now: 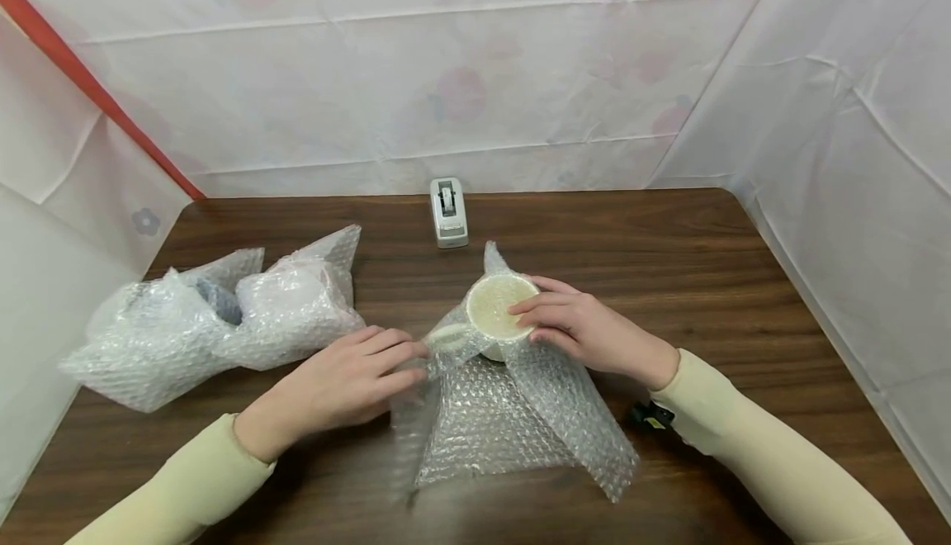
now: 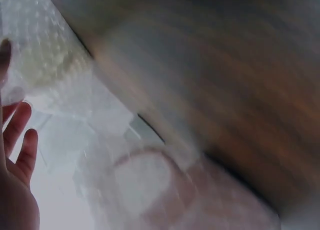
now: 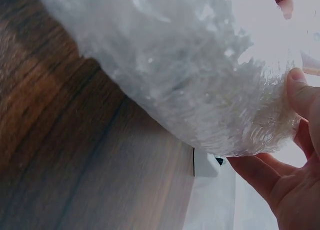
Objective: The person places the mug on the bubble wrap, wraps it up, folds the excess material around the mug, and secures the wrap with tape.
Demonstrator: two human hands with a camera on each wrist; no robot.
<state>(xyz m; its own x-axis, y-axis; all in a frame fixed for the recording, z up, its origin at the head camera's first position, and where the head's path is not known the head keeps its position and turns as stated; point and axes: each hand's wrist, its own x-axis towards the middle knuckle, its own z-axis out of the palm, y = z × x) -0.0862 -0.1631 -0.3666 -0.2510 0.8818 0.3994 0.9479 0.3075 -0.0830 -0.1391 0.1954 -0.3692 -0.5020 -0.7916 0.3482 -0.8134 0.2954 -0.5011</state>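
A cream mug (image 1: 490, 307) stands in the middle of the table with its round end up and its handle (image 1: 449, 334) toward the left. Clear bubble wrap (image 1: 490, 425) is around its sides and spreads out in front. My right hand (image 1: 587, 326) holds the mug's right side through the wrap, some fingers over the rim. In the right wrist view the thumb (image 3: 300, 92) presses the wrap from one side, fingers on the other. Beside the handle, my left hand (image 1: 357, 380) pinches the wrap's blurred left flap (image 1: 413, 433) between thumb and index finger.
Two bubble-wrapped bundles (image 1: 159, 338) (image 1: 293, 305) lie side by side at the table's left. A white tape dispenser (image 1: 449, 213) stands at the back edge. Pale sheeting (image 1: 461, 74) walls in the back and sides of the dark wooden table (image 1: 691, 264).
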